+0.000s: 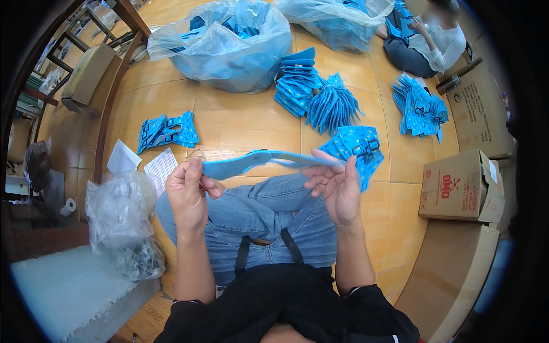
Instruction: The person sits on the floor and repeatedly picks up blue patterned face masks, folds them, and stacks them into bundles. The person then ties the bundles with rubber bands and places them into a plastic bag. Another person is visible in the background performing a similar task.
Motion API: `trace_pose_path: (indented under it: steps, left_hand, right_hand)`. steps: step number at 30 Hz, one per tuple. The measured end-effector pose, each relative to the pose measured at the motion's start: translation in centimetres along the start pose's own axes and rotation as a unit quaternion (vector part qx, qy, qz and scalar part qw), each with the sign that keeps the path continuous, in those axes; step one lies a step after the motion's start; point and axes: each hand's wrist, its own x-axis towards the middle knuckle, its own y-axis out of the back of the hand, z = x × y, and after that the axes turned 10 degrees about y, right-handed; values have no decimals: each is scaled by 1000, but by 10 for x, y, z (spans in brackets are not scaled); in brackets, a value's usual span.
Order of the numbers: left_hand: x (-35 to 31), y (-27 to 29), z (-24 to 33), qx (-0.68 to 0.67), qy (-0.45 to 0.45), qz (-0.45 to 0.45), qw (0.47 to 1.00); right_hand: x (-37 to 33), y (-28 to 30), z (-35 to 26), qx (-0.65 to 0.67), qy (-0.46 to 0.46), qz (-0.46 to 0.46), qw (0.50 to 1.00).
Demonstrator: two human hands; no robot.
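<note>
A flat blue fabric piece (237, 164) with a cut-out stretches level in front of me above my crossed legs. My left hand (191, 191) pinches its left end between thumb and fingers. At the other end, my right hand (338, 191) has the strip between its fingers, palm turned inward and lower fingers loosely curled. Just beyond the right hand lies a stack of blue patterned pieces (346, 143) with dark buckle-like parts. Past the left hand, a smaller group of similar blue pieces (171, 130) rests on the floor.
Large clear bags of blue pieces (246, 68) (343, 28) stand ahead, with fanned blue stacks (333, 103) (419, 108) nearer. Cardboard boxes (457, 186) line the right. Another person (437, 48) sits far right. White paper sheets (162, 168) and crumpled clear plastic (120, 211) lie left.
</note>
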Motion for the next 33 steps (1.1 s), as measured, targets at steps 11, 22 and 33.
trace_pose_path:
  steps: [11,22,33]
  left_hand:
    - [2,3,-3,-8,8,82,997]
    - [2,1,-5,81,-33,112,990]
    - [-25,-34,-9,416,-50,-197,886]
  right_hand:
    - [-7,-11,2,-136,55,-14,989]
    - [-9,-13,1,-107,44,1,993]
    - [-4,-23,-2,-304,217,3,927]
